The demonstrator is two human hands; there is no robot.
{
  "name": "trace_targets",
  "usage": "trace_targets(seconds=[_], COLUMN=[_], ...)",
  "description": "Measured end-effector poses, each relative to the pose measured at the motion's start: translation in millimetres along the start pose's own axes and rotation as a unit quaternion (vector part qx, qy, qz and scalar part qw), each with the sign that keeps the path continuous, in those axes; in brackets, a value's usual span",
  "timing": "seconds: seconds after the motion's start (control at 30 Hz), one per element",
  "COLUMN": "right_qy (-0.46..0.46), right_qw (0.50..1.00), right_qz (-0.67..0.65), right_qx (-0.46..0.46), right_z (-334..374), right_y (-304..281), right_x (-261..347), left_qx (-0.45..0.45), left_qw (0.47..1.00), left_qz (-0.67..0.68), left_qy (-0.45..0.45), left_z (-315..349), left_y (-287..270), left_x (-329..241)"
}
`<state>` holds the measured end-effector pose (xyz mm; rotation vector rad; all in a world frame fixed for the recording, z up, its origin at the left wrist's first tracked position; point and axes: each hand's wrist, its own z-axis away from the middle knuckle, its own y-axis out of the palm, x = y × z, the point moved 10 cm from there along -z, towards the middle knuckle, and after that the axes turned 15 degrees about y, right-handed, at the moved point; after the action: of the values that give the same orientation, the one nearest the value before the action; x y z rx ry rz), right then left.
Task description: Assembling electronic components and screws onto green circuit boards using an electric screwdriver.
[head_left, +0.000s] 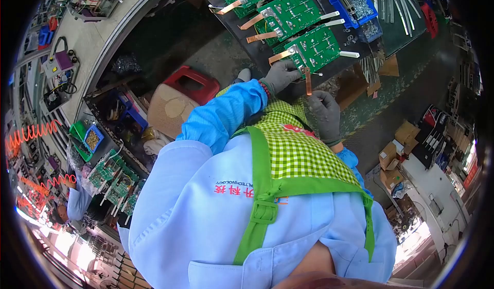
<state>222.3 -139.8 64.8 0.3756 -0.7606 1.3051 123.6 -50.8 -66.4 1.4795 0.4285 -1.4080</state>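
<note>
Nearest me on the dark workbench lies a green circuit board (321, 49), with a copper strip (280, 57) jutting from its left side. A second copper strip (308, 81) hangs from its near edge toward me. My left hand (282, 76), in a grey glove, has its fingers curled against the board's near left corner; what they grip is hidden. The gloved fingers of my right hand (325, 115) are closed at the lower end of the second strip. Farther back, another green board (290, 13) with copper strips and white leads lies beside the first.
A blue bin (360, 3) of small metal hardware stands right of the boards, with metal bars (401, 8) beyond it. Below the bench's left side is a red-framed stool (191, 83). Cardboard (352, 85) lies under the bench. Another person's sleeve (78, 202) shows far left.
</note>
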Motion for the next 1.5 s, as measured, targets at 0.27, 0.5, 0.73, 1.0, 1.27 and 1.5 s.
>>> trace_targets(seconds=[0.27,0.5,0.73,1.0,1.27,1.5], right_qy=[0.000,0.021,-0.037,-0.188,-0.168,-0.040], right_qw=[1.000,0.998,0.995,0.962,0.853,0.709], right_qz=[0.004,0.057,0.080,0.091,0.390,0.675], right_qx=[-0.008,0.017,0.051,-0.178,-0.304,-0.199], right_z=[-8.6,-15.7,-7.8,-64.3,-256.9,-321.2], right_y=[7.8,24.4,34.9,-147.9,-260.1,-216.1], right_x=[-17.0,-20.0,-3.3,107.5,129.5,143.3], left_qx=[0.020,-0.012,0.016,0.118,0.055,-0.042], left_qw=[0.974,0.993,0.994,0.964,0.963,0.946], left_qz=[0.207,0.036,-0.064,-0.079,-0.055,-0.014], left_qy=[-0.092,-0.109,-0.085,-0.225,-0.258,-0.320], left_z=[21.3,17.6,5.9,12.5,19.3,34.6], left_y=[18.3,9.5,11.6,12.2,11.3,6.6], left_x=[-13.3,-11.9,-35.8,-20.6,-27.9,-14.4])
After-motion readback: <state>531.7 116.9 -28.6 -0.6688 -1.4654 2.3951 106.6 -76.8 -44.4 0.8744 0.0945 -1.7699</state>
